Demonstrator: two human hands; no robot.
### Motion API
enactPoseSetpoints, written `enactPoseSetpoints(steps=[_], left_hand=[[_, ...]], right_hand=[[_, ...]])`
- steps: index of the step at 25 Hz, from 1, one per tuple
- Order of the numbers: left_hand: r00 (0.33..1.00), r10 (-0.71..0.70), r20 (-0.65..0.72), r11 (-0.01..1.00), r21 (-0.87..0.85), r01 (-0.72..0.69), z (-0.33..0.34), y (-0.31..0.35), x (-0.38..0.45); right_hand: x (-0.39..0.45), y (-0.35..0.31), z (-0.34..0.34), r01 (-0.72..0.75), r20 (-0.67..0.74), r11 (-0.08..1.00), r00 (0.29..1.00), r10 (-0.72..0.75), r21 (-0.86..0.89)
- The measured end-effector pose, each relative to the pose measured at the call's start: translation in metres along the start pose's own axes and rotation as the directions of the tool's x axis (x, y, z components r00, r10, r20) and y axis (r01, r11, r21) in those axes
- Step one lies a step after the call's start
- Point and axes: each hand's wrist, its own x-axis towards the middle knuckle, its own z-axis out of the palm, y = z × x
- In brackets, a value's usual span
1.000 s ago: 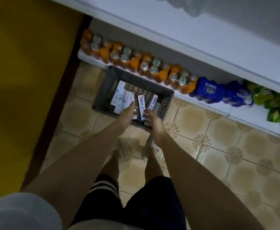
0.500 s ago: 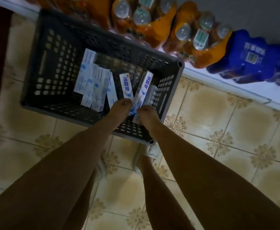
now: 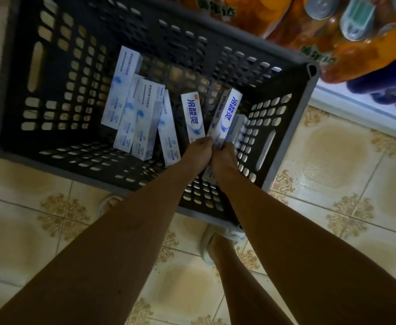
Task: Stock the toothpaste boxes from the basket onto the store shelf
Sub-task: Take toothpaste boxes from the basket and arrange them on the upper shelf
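Inside the dark grey perforated plastic basket [image 3: 283, 127] on the tiled floor, your left hand [image 3: 198, 152] is gripping one white-and-blue cardboard toothpaste box [image 3: 192, 117], while your right hand [image 3: 225, 156] is gripping another tilted box [image 3: 226, 114] just beside it.

I see a shop aisle: shrink-wrapped packs of orange drink bottles [image 3: 333, 31] on a low white shelf [image 3: 356, 106], a grey stock basket [image 3: 286, 127] on tiled floor [image 3: 333, 160]
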Motion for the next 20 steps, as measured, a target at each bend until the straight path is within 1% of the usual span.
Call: enactPoseSetpoints(steps=[2,5,7,9,11,13,15,18,20], left_hand=[[1.0,-0.013,-0.024,1.0,-0.028,0.012,0.003,0.0,0.007],[0.995,-0.037,-0.096,0.999,-0.037,0.033,-0.001,-0.002,0.022],[0.994,-0.038,-0.1,0.998,-0.053,0.033,-0.007,-0.005,0.028],[0.997,-0.053,-0.062,0.994,-0.1,0.047,-0.014,-0.008,0.029],[0.997,-0.078,0.005,0.985,-0.154,0.078,-0.024,-0.01,0.013],[0.992,-0.081,0.094,0.974,-0.204,0.099,-0.033,-0.006,-0.016],[0.992,-0.052,0.113,0.971,-0.226,0.077,-0.043,-0.001,-0.045],[0.999,-0.015,0.033,0.966,-0.259,0.023,-0.062,0.016,-0.087],[0.999,-0.009,-0.03,0.959,-0.285,0.0,-0.081,0.029,-0.116]], right_hand=[[0.006,0.001,0.002,0.037,-0.013,0.999,0.999,-0.037,0.011],[0.009,0.001,0.005,0.091,-0.024,0.995,0.996,-0.09,0.029],[0.009,0.001,0.006,0.098,-0.033,0.995,0.995,-0.097,0.024],[0.009,0.003,0.004,0.052,-0.01,0.998,0.999,-0.052,0.028],[-0.001,0.002,-0.004,-0.001,0.039,1.0,0.999,0.001,0.019],[-0.021,-0.001,-0.015,0.005,0.072,0.999,0.997,-0.002,-0.033],[-0.05,-0.009,-0.027,0.06,0.094,0.995,0.994,-0.052,-0.082],[-0.093,-0.026,-0.04,0.215,0.131,0.956,0.973,-0.191,-0.201],[-0.123,-0.042,-0.05,0.335,0.186,0.889,0.939,-0.289,-0.311]])
